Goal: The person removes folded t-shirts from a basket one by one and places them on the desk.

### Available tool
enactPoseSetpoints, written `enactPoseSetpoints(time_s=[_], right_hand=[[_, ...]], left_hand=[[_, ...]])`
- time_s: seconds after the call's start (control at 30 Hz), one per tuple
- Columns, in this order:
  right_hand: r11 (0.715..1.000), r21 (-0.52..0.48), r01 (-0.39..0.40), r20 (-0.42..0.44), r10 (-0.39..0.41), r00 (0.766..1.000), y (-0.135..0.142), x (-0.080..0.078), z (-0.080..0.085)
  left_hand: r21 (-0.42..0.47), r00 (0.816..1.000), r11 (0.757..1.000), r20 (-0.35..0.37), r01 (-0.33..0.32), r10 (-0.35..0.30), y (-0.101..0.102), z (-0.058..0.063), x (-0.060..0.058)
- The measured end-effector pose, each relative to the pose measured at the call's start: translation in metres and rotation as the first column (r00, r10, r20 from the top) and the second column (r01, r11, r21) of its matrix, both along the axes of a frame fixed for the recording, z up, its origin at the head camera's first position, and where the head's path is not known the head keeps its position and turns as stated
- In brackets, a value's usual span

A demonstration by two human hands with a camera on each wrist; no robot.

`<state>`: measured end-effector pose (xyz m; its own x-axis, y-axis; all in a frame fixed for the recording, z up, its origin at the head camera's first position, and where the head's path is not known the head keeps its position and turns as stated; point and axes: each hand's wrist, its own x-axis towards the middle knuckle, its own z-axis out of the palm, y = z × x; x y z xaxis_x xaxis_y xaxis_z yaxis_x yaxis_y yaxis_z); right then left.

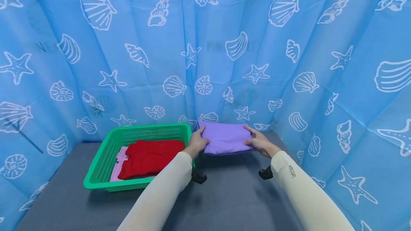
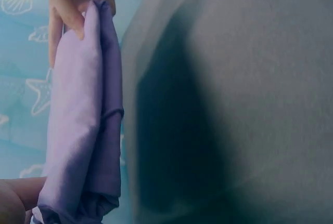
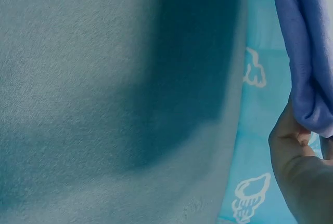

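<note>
Both hands hold a folded purple cloth (image 1: 226, 137) up above the grey table, one at each side. My left hand (image 1: 196, 142) grips its left edge, thumb on the near face. On the opposite edge, my right hand (image 1: 259, 142) pinches the fabric between thumb and fingers. The left wrist view shows the purple bundle (image 2: 83, 115) from its folded edge, several layers thick, with the right hand (image 2: 78, 3) at its far end. Its corner (image 3: 312, 99) appears in the right wrist view beside the right hand (image 3: 302, 161).
A green plastic basket (image 1: 93, 168) stands on the table (image 1: 224, 202) to the left, close to the left forearm. Inside lie a folded red cloth (image 1: 151, 158) and a pink one (image 1: 120, 161). A blue shell-patterned curtain (image 1: 218, 70) hangs behind and on both sides.
</note>
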<state>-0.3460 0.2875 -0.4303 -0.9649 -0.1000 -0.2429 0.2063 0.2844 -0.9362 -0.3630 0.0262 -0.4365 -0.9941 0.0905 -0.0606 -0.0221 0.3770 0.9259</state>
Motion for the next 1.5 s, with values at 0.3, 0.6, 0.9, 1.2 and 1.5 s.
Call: enactPoseSetpoints(time_s=[0.3,0.6,0.9,1.2,1.5], right_hand=[[0.999,0.053,0.009,-0.026,-0.008,1.000,0.011,0.002,-0.010],[0.996,0.081,0.046,-0.052,-0.042,0.998,0.013,0.001,-0.022],[0.986,0.153,0.070,-0.093,-0.056,0.994,0.011,-0.003,-0.041],[0.968,0.213,0.129,-0.090,-0.112,0.990,0.014,-0.004,-0.056],[0.964,0.219,0.152,-0.093,-0.134,0.987,0.015,-0.008,-0.064]], left_hand=[[0.136,0.997,0.989,0.041,-0.064,0.059,0.022,-0.013,0.008],[0.161,0.987,0.974,0.007,-0.160,0.161,0.039,-0.036,0.014],[0.108,0.971,0.970,-0.076,-0.216,0.225,0.050,-0.065,0.011],[0.118,0.973,0.973,-0.102,-0.197,0.209,0.057,-0.081,0.011],[0.113,0.979,0.978,-0.082,-0.175,0.184,0.056,-0.088,0.005]])
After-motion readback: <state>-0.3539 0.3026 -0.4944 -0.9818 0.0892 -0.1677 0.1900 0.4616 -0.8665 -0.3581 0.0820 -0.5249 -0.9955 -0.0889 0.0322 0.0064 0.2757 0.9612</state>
